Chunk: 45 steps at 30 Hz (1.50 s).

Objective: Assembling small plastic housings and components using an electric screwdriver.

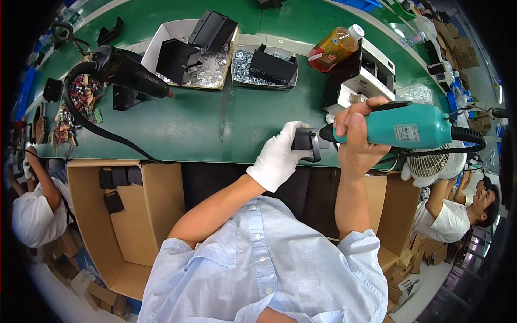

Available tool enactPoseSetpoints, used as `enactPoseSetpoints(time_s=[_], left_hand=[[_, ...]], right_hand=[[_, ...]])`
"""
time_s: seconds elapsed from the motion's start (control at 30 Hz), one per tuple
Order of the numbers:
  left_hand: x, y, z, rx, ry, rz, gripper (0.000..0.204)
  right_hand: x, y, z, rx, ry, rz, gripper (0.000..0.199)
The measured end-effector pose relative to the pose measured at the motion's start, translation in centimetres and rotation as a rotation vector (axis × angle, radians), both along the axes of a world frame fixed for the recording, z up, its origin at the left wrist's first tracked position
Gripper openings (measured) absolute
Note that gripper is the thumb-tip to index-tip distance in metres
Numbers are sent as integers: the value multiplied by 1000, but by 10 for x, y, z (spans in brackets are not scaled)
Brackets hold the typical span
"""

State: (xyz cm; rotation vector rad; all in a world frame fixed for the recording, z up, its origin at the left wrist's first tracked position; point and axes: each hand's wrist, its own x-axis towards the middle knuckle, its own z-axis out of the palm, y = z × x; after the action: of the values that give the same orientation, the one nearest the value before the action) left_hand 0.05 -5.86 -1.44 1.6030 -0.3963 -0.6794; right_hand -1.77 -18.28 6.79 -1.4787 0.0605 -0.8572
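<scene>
My left hand, in a white glove, is closed around a small black bracket at the near edge of the green table. Bare fingers of my right hand wrap the front of a teal electric screwdriver, which lies level with its nose pointing left. That nose meets or nearly meets the bracket; the contact point is too small to tell. A white carton farther back holds small shiny metal parts and black brackets. Beside it, a smaller tray holds similar metal parts under another black piece.
A black power screwdriver hangs at left, its cable crossing the table. A drink bottle stands by a white-and-black device. A fan sits right. An open cardboard box holds black parts below. People work on both sides.
</scene>
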Motion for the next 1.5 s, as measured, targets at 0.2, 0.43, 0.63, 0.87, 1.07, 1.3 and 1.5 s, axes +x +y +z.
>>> enactPoseSetpoints(time_s=[0.2,0.43,0.63,0.87,1.07,1.3,1.5], left_hand=[[-2,-2,-1,0,-1,14,52],[0,-1,-2,-34,18,21,53],[6,23,21,-52,15,227,53],[-1,44,49,-294,166,332,59],[24,84,38,-452,306,40,72],[38,105,29,-694,400,136,74],[51,131,6,-453,-45,568,61]], right_hand=[[-1,1,-1,-18,18,-4,35],[-5,5,9,50,54,-37,38],[-29,-22,13,-71,22,-331,54],[-58,19,-17,-605,293,-13,125],[-51,15,-24,-172,445,402,71],[-15,23,-5,300,491,636,50],[121,3,27,47,374,303,41]])
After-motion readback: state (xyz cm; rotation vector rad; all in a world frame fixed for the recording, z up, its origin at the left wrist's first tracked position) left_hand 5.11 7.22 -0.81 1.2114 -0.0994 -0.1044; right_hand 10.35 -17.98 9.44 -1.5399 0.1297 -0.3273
